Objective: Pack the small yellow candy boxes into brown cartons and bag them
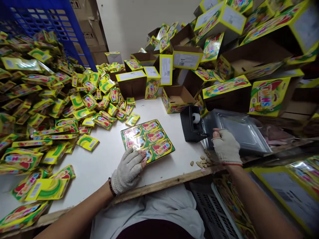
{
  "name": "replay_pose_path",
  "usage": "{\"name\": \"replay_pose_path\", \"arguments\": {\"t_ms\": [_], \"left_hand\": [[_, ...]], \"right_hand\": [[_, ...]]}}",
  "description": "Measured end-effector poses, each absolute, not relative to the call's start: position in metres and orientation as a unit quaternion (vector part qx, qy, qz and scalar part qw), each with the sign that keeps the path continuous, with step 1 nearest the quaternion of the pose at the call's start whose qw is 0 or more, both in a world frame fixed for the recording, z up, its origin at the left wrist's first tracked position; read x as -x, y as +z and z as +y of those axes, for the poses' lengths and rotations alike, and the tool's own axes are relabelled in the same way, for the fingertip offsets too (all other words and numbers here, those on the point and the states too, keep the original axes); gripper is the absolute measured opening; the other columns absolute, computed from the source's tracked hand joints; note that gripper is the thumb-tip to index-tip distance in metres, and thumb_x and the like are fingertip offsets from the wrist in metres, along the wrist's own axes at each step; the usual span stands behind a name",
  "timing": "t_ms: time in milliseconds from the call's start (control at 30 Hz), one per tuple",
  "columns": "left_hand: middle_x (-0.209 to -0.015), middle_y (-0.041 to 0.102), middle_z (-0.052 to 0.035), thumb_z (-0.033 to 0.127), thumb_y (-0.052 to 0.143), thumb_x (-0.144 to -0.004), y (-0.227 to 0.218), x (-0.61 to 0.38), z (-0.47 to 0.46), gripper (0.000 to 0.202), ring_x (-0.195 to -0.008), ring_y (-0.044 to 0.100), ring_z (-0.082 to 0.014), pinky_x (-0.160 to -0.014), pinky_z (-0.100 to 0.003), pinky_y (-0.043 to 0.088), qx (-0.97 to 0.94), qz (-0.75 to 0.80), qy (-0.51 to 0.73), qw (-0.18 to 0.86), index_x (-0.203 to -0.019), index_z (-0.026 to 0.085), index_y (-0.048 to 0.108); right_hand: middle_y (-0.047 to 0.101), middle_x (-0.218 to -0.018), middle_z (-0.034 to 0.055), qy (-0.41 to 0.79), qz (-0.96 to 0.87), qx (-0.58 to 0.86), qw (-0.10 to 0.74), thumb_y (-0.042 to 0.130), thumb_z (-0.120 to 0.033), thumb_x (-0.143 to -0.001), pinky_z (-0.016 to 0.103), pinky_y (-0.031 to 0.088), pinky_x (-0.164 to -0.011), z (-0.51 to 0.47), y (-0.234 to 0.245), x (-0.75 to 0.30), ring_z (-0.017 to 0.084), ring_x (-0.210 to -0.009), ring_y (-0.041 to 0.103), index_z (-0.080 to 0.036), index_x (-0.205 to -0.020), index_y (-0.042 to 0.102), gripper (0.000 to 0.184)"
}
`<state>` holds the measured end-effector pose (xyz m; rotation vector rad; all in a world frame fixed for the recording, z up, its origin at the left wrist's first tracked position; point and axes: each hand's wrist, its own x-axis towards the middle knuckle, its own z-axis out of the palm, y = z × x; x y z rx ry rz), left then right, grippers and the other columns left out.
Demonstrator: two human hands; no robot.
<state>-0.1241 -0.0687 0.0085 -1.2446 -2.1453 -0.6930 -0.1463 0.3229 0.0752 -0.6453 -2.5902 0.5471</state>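
My left hand [128, 171], in a white knit glove with bare fingertips, lies on the near left corner of a flat pack [156, 136]. Its fingers are laid out on the pack, not wrapped round it. The pack shows several green and yellow fruit-printed boxes in two columns under shiny clear plastic. My right hand [226, 146], gloved alike, is raised just right of a black tape dispenser [190, 124] with a white roll. Its fingers are closed with the tips together; whatever they hold is too small to make out. Clear plastic trays [239, 129] are stacked behind it.
Small fruit-printed boxes [59, 126] heap up on the left, by a blue plastic crate [50, 20]. Open yellow cartons [179, 96] pile up at the back and right. Several peanut-like pieces [203, 162] lie near the wooden table edge [169, 182]. A grey crate [206, 205] stands below.
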Motion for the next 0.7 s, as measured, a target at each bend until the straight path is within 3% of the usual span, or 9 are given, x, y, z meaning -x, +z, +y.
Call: {"name": "replay_pose_path", "arguments": {"t_ms": [133,200,267,433,500,600,700], "left_hand": [[-0.124,0.069,-0.0133,0.007,0.048,-0.086,0.014,0.124,-0.069,0.046,-0.124,0.058,-0.0221,-0.113,-0.048,0.037,0.468,-0.8,-0.242,0.288,-0.13,0.018,0.054],[-0.124,0.07,-0.0135,0.009,0.047,-0.086,0.016,0.123,-0.068,0.045,-0.122,0.059,-0.0224,-0.112,-0.048,0.039,0.466,-0.801,-0.235,0.294,-0.13,0.018,0.055],[-0.123,0.07,-0.0128,0.009,0.047,-0.086,0.016,0.123,-0.068,0.045,-0.12,0.06,-0.0225,-0.11,-0.047,0.041,0.465,-0.8,-0.234,0.299,-0.13,0.02,0.055],[-0.123,0.07,-0.0146,0.008,0.048,-0.084,0.016,0.124,-0.067,0.046,-0.121,0.06,-0.0241,-0.109,-0.048,0.042,0.47,-0.794,-0.235,0.305,-0.129,0.017,0.054],[-0.122,0.07,-0.0144,0.008,0.048,-0.085,0.017,0.124,-0.067,0.046,-0.121,0.06,-0.0236,-0.108,-0.048,0.043,0.468,-0.796,-0.233,0.304,-0.129,0.018,0.054],[-0.122,0.07,-0.0131,0.007,0.049,-0.086,0.018,0.124,-0.066,0.045,-0.119,0.061,-0.0229,-0.107,-0.048,0.044,0.465,-0.799,-0.235,0.3,-0.128,0.019,0.054],[-0.122,0.07,-0.0126,0.007,0.049,-0.086,0.018,0.124,-0.067,0.045,-0.119,0.061,-0.0226,-0.106,-0.049,0.045,0.464,-0.8,-0.242,0.294,-0.128,0.021,0.054]], "right_hand": [[0.066,-0.07,0.0091,0.227,-0.94,0.233,0.101,0.053,-0.038,-0.081,0.035,0.043,-0.068,0.328,0.085,0.17,0.025,-0.074,0.061,-0.022,-0.065,0.061,0.025],[0.063,-0.062,0.0073,0.249,-0.935,0.24,0.077,0.057,-0.038,-0.078,0.033,0.04,-0.063,0.324,0.084,0.179,0.024,-0.068,0.058,-0.023,-0.056,0.057,0.027],[0.066,-0.066,0.0072,0.27,-0.926,0.25,0.088,0.06,-0.036,-0.075,0.034,0.042,-0.065,0.319,0.083,0.183,0.024,-0.071,0.06,-0.023,-0.057,0.059,0.023],[0.071,-0.103,0.0114,0.307,-0.895,0.27,0.176,0.056,-0.039,-0.072,0.039,0.047,-0.084,0.31,0.079,0.163,0.026,-0.091,0.063,-0.02,-0.069,0.065,0.021],[0.07,-0.096,0.0112,0.327,-0.881,0.278,0.199,0.056,-0.045,-0.072,0.04,0.049,-0.08,0.305,0.076,0.145,0.025,-0.085,0.062,-0.02,-0.072,0.065,0.027],[0.061,-0.066,0.0048,0.375,-0.862,0.282,0.19,0.052,-0.053,-0.075,0.034,0.046,-0.059,0.297,0.062,0.12,0.02,-0.061,0.054,-0.021,-0.072,0.062,0.034],[0.06,-0.061,0.0027,0.42,-0.847,0.285,0.158,0.047,-0.055,-0.079,0.029,0.041,-0.05,0.29,0.042,0.112,0.016,-0.052,0.051,-0.022,-0.072,0.056,0.035]]}}
